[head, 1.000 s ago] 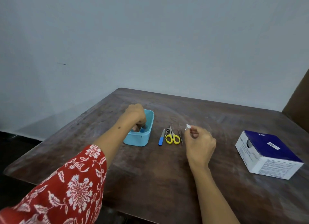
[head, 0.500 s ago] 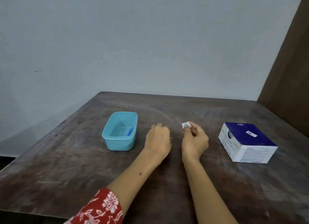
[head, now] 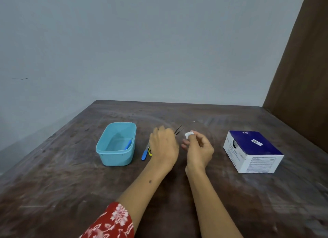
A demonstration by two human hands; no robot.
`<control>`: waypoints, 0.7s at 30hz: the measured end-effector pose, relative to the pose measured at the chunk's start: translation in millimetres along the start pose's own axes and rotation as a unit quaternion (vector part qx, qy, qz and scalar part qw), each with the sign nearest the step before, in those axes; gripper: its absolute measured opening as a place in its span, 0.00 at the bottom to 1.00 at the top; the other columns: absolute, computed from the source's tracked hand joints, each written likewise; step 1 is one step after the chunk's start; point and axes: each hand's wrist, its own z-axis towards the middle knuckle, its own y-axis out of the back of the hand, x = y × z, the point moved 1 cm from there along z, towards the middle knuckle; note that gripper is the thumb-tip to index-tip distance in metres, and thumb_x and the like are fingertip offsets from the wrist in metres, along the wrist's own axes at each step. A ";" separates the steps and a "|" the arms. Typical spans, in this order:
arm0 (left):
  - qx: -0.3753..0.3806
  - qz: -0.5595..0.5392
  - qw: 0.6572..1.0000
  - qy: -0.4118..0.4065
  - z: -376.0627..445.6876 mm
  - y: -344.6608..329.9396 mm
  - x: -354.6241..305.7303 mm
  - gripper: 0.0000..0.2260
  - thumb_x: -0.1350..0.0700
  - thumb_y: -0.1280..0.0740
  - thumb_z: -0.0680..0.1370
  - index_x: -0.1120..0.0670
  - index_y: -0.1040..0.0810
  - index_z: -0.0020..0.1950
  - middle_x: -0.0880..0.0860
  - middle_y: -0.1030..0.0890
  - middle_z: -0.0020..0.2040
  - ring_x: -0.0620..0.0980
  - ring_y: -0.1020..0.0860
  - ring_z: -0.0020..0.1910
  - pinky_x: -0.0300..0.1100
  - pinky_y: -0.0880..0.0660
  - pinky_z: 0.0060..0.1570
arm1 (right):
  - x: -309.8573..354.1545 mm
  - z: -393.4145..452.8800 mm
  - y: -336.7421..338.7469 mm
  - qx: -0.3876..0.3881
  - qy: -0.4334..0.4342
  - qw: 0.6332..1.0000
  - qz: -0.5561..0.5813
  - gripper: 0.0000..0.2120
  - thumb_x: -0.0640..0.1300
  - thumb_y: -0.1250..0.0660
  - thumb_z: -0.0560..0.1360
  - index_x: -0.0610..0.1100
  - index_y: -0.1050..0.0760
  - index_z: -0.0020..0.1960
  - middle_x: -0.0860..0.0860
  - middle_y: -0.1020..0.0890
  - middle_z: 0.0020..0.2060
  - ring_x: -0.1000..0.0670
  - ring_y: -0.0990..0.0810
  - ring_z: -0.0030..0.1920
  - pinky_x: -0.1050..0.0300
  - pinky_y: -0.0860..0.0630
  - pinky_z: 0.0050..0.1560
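1. Head view, far left: plain grey-blue wall (head: 71, 42) with one small dark mark (head: 20, 78) on it.
2. Below the wall: dark brown wooden table (head: 53, 184), scratched and dull, back edge right up against the wall.
3. Left of the middle: light blue tub (head: 115, 158), open on top, with a small blue thing (head: 129, 144) lying inside.
4. Just beside the tub: blue-handled tool (head: 144, 155) flat on the wood, and a bit of yellow scissors (head: 150, 152) peeking out from under the hand.
5. Next, left hand (head: 164, 145) past a red flowery sleeve (head: 113, 221): fingers curled round thin dark tweezers (head: 178, 131), tips poking out to the right.
6. Then right hand (head: 199, 149), near the other one but not touching: thumb and finger pinching a small white piece (head: 188, 134), held just beside the tweezers' tips.
7. Well apart to the right: white and dark blue box (head: 252, 149) sitting on the table.
8. Far right: tall brown panel (head: 301, 78) standing by the table.
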 end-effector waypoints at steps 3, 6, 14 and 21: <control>-0.032 -0.251 0.967 0.029 -7.5 10.3 12.1 0.07 0.56 0.34 0.77 0.57 0.17 0.49 0.53 0.16 0.42 0.48 0.19 0.41 0.40 0.23 0.44 | 0.5 -1.8 -3.3 0.053 -0.067 0.995 0.057 0.06 0.31 0.36 0.74 0.37 0.21 0.45 0.42 0.19 0.37 0.50 0.18 0.33 0.62 0.20 0.33; -0.026 -0.402 0.912 0.072 -18.0 10.4 27.0 0.07 0.58 0.32 0.76 0.58 0.17 0.50 0.52 0.15 0.41 0.44 0.17 0.37 0.40 0.19 0.42 | 1.2 -4.5 -8.1 0.104 -0.105 0.985 0.091 0.05 0.31 0.35 0.73 0.36 0.21 0.43 0.42 0.19 0.35 0.49 0.17 0.34 0.61 0.19 0.37; -0.006 -0.498 0.857 0.131 -26.7 -12.3 45.0 0.11 0.66 0.30 0.72 0.57 0.19 0.53 0.49 0.17 0.42 0.47 0.17 0.41 0.48 0.20 0.49 | -5.1 -5.7 -8.0 0.122 -0.085 0.988 0.037 0.08 0.30 0.37 0.74 0.39 0.21 0.43 0.41 0.17 0.41 0.47 0.17 0.40 0.59 0.19 0.38; -0.020 -0.460 0.885 0.068 -28.9 -11.2 42.9 0.12 0.65 0.31 0.73 0.50 0.18 0.50 0.46 0.16 0.42 0.44 0.17 0.44 0.49 0.20 0.49 | -9.4 -6.4 -12.6 0.114 -0.038 0.993 -0.018 0.08 0.32 0.34 0.74 0.42 0.19 0.43 0.45 0.16 0.39 0.52 0.17 0.35 0.61 0.20 0.37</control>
